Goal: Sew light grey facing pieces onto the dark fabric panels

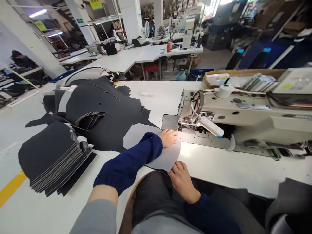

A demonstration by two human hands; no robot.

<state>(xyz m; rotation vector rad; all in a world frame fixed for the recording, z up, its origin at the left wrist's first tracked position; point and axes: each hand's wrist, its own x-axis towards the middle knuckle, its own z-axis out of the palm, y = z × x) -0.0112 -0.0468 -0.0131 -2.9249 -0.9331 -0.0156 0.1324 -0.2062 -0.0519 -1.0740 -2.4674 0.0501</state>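
Observation:
A light grey fabric panel (168,159) lies on the white table, reaching from the dark fabric heap to the front edge. My left hand (169,137) rests on top of it, fingers laid flat, just left of the sewing machine's (192,125) needle area. At the panel's near corner my right hand (182,182) pinches its edge, with the fingertips partly hidden. The machine's lamp (211,126) lights the cloth and table there. To the left, a large heap of dark grey fabric pieces (109,110) touches the panel.
A stack of dark cut pieces (48,152) stands at the left of the table (80,208). Behind the machine is a cardboard box (207,78) with packets, beside a white thread cone (224,91). Dark cloth (287,198) hangs at lower right. Other worktables (129,57) stand beyond.

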